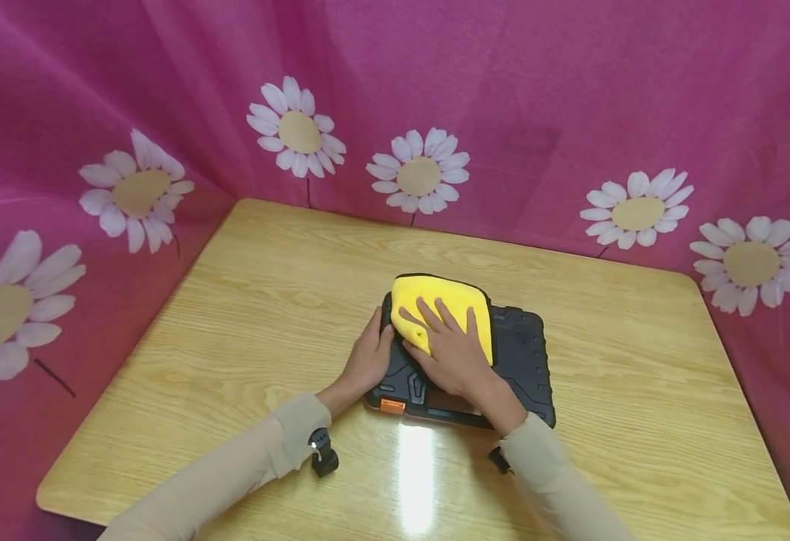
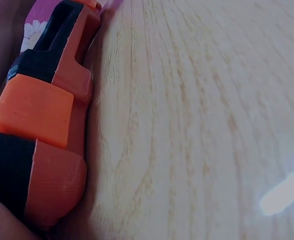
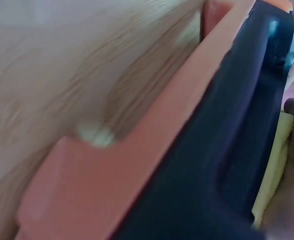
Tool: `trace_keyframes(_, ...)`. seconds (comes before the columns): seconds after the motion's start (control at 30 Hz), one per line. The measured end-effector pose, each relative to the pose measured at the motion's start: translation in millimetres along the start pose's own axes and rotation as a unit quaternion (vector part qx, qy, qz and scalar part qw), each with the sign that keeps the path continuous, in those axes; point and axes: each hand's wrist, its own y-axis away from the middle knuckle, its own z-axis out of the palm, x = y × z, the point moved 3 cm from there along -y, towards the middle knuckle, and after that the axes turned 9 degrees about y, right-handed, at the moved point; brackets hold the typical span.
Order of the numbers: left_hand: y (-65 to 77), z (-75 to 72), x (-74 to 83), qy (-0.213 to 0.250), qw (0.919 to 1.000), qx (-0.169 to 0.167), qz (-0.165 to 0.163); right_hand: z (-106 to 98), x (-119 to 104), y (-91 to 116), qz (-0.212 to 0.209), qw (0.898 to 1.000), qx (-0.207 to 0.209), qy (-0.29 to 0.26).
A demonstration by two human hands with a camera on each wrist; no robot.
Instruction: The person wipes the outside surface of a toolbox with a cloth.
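Note:
A black and orange plastic tool case [image 1: 522, 346] lies flat on the table, its handle side facing me. Over the left part of its lid is a folded yellow cloth [image 1: 445, 294] with a dark border. My right hand [image 1: 455, 355] rests on the cloth with fingers spread, pressing it against the lid. At the case's left edge, my left hand [image 1: 366, 362] holds the side, thumb near the top rim. An orange latch [image 2: 34, 111] shows up close in the left wrist view. The right wrist view shows the orange handle [image 3: 151, 135] and the cloth's edge [image 3: 271, 175].
The wooden table [image 1: 286, 270] extends around the case on all sides. A pink curtain [image 1: 503, 98] printed with white daisies hangs behind and at both sides of it. Light reflects off the tabletop in front of the case.

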Motion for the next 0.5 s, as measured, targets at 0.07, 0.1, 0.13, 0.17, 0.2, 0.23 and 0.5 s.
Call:
trace_keyframes(0.07, 0.3, -0.4, -0.6, -0.002, 0.9999, 0.001, -0.011, 0, 4, 2, 0.005, 1.0, 0.001, 0.004)
trace_keyframes(0.1, 0.3, -0.7, -0.9, -0.003, 0.9998, 0.002, -0.017, 0, 6, 3, 0.007, 1.0, 0.001, 0.004)
trace_keyframes(0.13, 0.5, -0.9, -1.2, -0.004, 0.9997, 0.003, -0.023, -1, 7, 4, 0.009, 1.0, 0.002, 0.003)
trace_keyframes(0.17, 0.5, -1.0, -1.3, -0.004, 0.9997, 0.004, -0.025, -1, 9, 5, 0.009, 1.0, 0.004, 0.002)
trace_keyframes(0.2, 0.5, -1.1, -1.4, -0.003, 0.9997, 0.004, -0.026, -1, 11, 6, 0.01, 1.0, 0.004, 0.002)
trace_keyframes(0.23, 0.7, -1.1, -1.3, -0.002, 0.9997, 0.005, -0.026, -1, 12, 8, 0.011, 1.0, 0.004, 0.001)
trace_keyframes(0.5, 0.1, -0.7, -0.4, -0.008, 0.9995, 0.011, -0.029, -3, 30, 18, 0.024, 1.0, 0.007, -0.009)
